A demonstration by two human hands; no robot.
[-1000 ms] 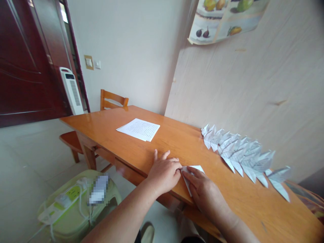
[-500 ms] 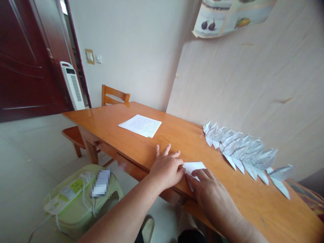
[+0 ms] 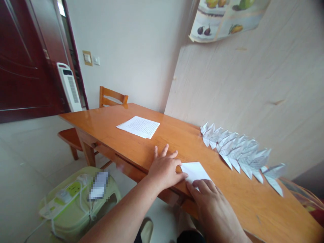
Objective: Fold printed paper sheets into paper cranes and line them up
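Note:
A folded white paper [image 3: 194,169] lies on the wooden table near its front edge. My left hand [image 3: 165,170] rests at the paper's left side, fingers spread, with the thumb on its edge. Over the paper's lower right part lies my right hand [image 3: 211,199], its fingers bent and close together, pressing on the sheet and hiding that part. Further back on the table is a stack of written sheets [image 3: 139,127]. A long row of folded paper pieces [image 3: 234,148] stands along the wall side at the right.
The wooden table [image 3: 101,121] has a chair [image 3: 112,96] behind its far end. At the lower left, a green stool [image 3: 76,216] holds a power strip [image 3: 63,199], cables and a blurred object. A fruit poster [image 3: 215,23] hangs on the wall.
More of the white paper shows between my hands. My right hand has shifted slightly down along it, and my left hand stays at its left side. The view has shifted a little.

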